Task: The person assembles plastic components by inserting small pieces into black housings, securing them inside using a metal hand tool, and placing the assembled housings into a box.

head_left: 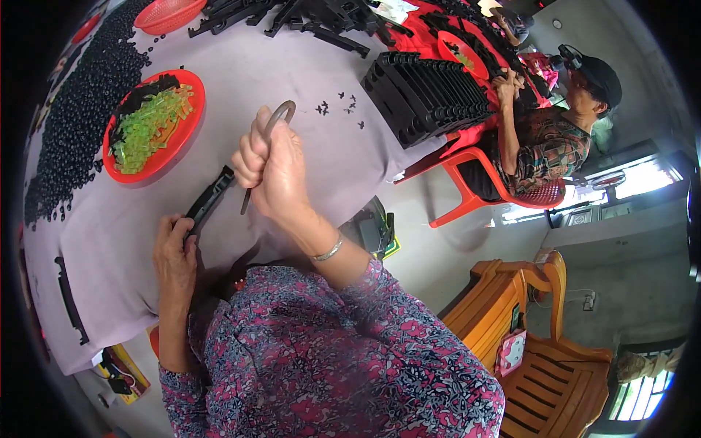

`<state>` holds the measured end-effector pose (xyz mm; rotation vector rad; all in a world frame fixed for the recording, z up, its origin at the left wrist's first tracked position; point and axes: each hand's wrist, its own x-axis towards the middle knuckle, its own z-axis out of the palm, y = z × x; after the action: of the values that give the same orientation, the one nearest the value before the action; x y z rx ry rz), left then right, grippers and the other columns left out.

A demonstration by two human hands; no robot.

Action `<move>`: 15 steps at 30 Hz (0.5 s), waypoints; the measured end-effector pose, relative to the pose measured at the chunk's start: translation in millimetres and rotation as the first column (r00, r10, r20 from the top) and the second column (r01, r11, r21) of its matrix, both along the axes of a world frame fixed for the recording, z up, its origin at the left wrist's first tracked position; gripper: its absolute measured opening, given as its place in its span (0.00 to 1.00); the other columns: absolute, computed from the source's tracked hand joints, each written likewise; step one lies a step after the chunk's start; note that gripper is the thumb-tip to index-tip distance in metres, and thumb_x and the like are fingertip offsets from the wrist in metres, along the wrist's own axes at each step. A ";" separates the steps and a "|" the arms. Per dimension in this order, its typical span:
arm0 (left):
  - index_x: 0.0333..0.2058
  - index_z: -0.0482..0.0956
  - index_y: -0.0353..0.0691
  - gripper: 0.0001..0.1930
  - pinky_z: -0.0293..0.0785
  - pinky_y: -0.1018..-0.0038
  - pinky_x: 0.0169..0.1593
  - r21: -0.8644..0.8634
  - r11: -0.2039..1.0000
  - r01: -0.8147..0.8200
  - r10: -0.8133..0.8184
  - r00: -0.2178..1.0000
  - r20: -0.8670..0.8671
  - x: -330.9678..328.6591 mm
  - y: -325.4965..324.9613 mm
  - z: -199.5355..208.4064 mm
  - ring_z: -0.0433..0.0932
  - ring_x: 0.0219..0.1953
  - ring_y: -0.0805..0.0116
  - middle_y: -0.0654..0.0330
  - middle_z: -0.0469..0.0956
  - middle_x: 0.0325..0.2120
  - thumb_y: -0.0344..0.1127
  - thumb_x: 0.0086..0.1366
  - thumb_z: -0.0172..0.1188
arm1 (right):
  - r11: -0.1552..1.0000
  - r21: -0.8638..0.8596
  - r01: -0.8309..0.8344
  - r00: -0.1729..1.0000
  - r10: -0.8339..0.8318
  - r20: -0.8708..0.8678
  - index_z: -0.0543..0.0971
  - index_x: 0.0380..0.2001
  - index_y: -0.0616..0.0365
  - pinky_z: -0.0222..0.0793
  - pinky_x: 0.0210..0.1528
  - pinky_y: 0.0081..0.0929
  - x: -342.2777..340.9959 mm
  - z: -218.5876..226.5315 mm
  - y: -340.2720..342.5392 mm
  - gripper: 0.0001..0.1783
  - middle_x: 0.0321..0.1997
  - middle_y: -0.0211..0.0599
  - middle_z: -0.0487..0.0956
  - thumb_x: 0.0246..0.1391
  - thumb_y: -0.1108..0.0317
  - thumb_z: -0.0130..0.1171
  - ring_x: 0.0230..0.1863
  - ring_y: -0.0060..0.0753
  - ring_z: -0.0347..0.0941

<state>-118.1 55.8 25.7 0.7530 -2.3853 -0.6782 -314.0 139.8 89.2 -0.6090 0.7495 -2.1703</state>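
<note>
My left hand (175, 252) is closed around the near end of a long, narrow black plastic bar (211, 196), which slants away over the cloth-covered table. Raised just right of the bar's far end, my right hand (274, 164) makes a fist around a curved metal rod (287, 109). The rod's bent top stands out above the fist, and its thin straight end points down below it, apart from the bar. Left of the bar is a red plastic bowl (200, 120) with translucent green strips (150, 131) and black pieces in it.
Black bead-like parts (84, 102) cover the left edge. Small black pieces (350, 102) lie beyond my right hand, near stacked black bars (431, 95). Another black bar (69, 299) lies near left. A person (548, 142) sits at right on a red chair (467, 186); a wooden bench (540, 350) stands behind.
</note>
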 end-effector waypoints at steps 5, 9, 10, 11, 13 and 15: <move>0.38 0.74 0.32 0.14 0.73 0.65 0.46 0.076 0.997 0.026 -0.028 0.999 0.031 12.8 -3.0 5.9 0.76 0.42 0.48 0.50 0.74 0.40 0.15 0.51 0.60 | 0.998 0.003 -0.062 0.998 0.062 0.007 0.59 0.22 0.47 0.37 0.14 0.20 2.7 -8.9 -5.2 0.25 0.13 0.21 0.51 0.68 0.44 0.46 0.13 0.17 0.43; 0.36 0.77 0.34 0.10 0.73 0.64 0.41 0.043 0.993 0.107 -0.109 0.993 0.046 20.1 -5.6 12.6 0.77 0.39 0.49 0.51 0.75 0.36 0.18 0.54 0.58 | 0.991 -0.061 -0.117 0.980 0.125 0.153 0.65 0.27 0.43 0.41 0.14 0.23 8.0 -13.1 -4.9 0.16 0.15 0.21 0.55 0.65 0.48 0.49 0.14 0.20 0.47; 0.36 0.77 0.35 0.10 0.73 0.64 0.41 0.049 0.991 0.128 -0.130 0.991 0.033 21.0 -7.3 10.9 0.77 0.38 0.49 0.52 0.74 0.34 0.19 0.54 0.58 | 0.987 -0.036 -0.156 0.978 0.159 0.132 0.64 0.22 0.45 0.41 0.15 0.25 6.2 -8.7 -1.7 0.20 0.15 0.22 0.55 0.65 0.48 0.46 0.13 0.21 0.46; 0.35 0.77 0.35 0.09 0.73 0.64 0.41 0.052 0.988 0.144 -0.145 0.989 0.023 19.3 -7.7 10.7 0.76 0.38 0.50 0.52 0.74 0.33 0.20 0.54 0.58 | 0.981 -0.043 -0.191 0.978 0.193 0.072 0.60 0.16 0.47 0.40 0.15 0.26 3.4 -8.4 0.3 0.25 0.14 0.23 0.55 0.66 0.48 0.42 0.13 0.22 0.45; 0.36 0.75 0.34 0.10 0.72 0.66 0.43 0.039 0.976 0.216 -0.217 0.975 0.047 19.5 -12.3 8.2 0.75 0.40 0.50 0.53 0.74 0.36 0.20 0.54 0.60 | 0.947 -0.097 -0.305 0.944 0.314 0.099 0.56 0.13 0.48 0.40 0.18 0.25 -3.6 -3.0 2.7 0.29 0.14 0.23 0.53 0.67 0.49 0.39 0.15 0.22 0.43; 0.37 0.75 0.36 0.11 0.72 0.64 0.43 0.032 0.973 0.230 -0.232 0.972 0.046 15.9 -14.7 5.8 0.75 0.40 0.50 0.55 0.75 0.37 0.20 0.53 0.60 | 0.937 -0.093 -0.336 0.937 0.342 0.066 0.55 0.13 0.48 0.38 0.19 0.25 -7.4 -6.6 -0.8 0.29 0.14 0.23 0.52 0.67 0.48 0.40 0.16 0.22 0.42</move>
<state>-102.2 41.1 31.4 0.5114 -2.5392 -0.7939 -321.5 139.0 82.6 -0.6361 0.4750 -1.8976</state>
